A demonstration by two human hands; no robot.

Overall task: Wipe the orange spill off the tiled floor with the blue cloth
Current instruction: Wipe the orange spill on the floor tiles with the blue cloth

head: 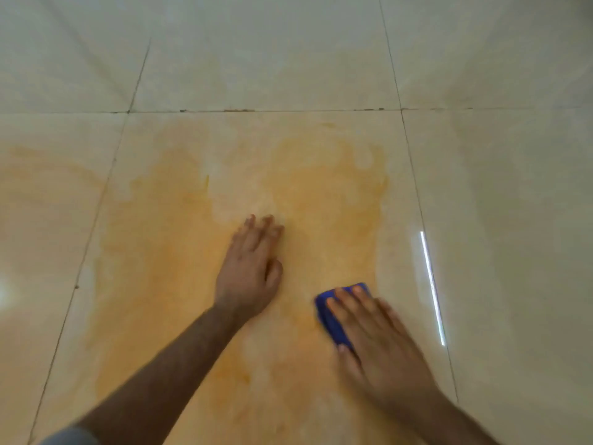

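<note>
An orange spill (167, 252) is smeared thinly over most of one large cream floor tile and onto the tile to its left. A folded blue cloth (332, 319) lies on the spill's lower right part. My right hand (375, 342) presses flat on the cloth, fingers spread over it, and covers most of it; the hand looks blurred. My left hand (252, 268) rests flat on the wet tile near the middle of the spill, fingers together, with nothing in it.
Glossy cream tiles (497, 187) with dark grout lines (256, 110) surround the stained tile. A bright strip of reflected light (433, 287) shows on the floor just right of the cloth. The far and right tiles look clean.
</note>
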